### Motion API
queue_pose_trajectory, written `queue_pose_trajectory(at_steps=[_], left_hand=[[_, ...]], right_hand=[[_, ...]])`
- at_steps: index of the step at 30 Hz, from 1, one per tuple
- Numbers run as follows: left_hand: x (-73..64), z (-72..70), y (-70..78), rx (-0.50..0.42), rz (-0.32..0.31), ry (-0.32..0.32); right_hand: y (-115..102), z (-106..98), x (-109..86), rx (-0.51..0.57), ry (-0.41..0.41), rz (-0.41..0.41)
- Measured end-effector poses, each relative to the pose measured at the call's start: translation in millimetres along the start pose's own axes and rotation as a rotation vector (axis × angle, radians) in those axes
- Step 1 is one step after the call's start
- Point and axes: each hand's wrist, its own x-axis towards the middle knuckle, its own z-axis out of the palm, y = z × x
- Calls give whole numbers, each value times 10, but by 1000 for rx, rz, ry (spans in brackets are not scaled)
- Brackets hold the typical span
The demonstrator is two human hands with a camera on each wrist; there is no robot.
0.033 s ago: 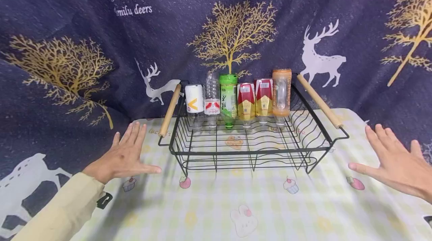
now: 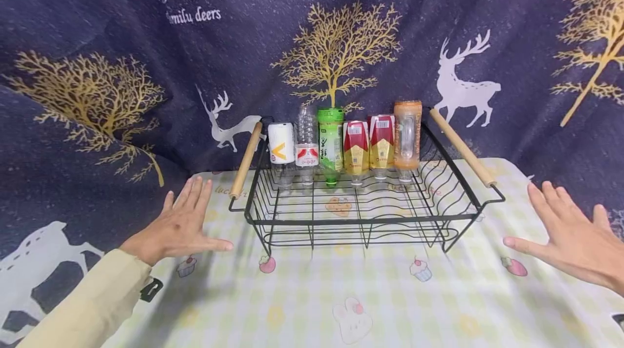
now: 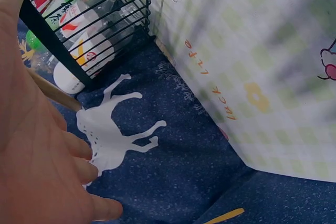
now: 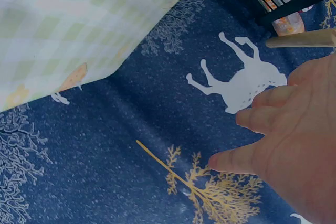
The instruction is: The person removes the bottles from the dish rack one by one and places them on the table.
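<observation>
Bottles (image 2: 331,147) stand in a row at the back of a black wire rack (image 2: 361,221) on the checked cloth (image 2: 307,294). The rack lies between our two hands, and its long side runs from left to right. Our left hand (image 2: 180,224) has its fingers spread out, near the left wooden handle (image 2: 246,160) but not touching it. Our right hand (image 2: 570,234) is spread the same way near the right wooden handle (image 2: 463,147), and we hold nothing in either. Our left hand looks a bit nearer to the rack, with the white bottle (image 2: 281,143) closest on that side and the orange bottle (image 2: 407,135) on the other
</observation>
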Motion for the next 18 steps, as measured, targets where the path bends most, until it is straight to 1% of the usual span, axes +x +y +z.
queue_pose_trajectory(at_steps=[5,9,16,18], left_hand=[[14,-16,-13,-1,-1,-6],[49,-59,-27,-22,-1,-13],[154,-216,-62,-96,-14,-37],[197,-265,-66,-105,-18,-42]], right_hand=[[18,13,31,-3,18,-2],[21,-19,86,-14,31,-12],[-26,-145,267,-27,24,-65],[-56,-200,330,-32,30,-77]])
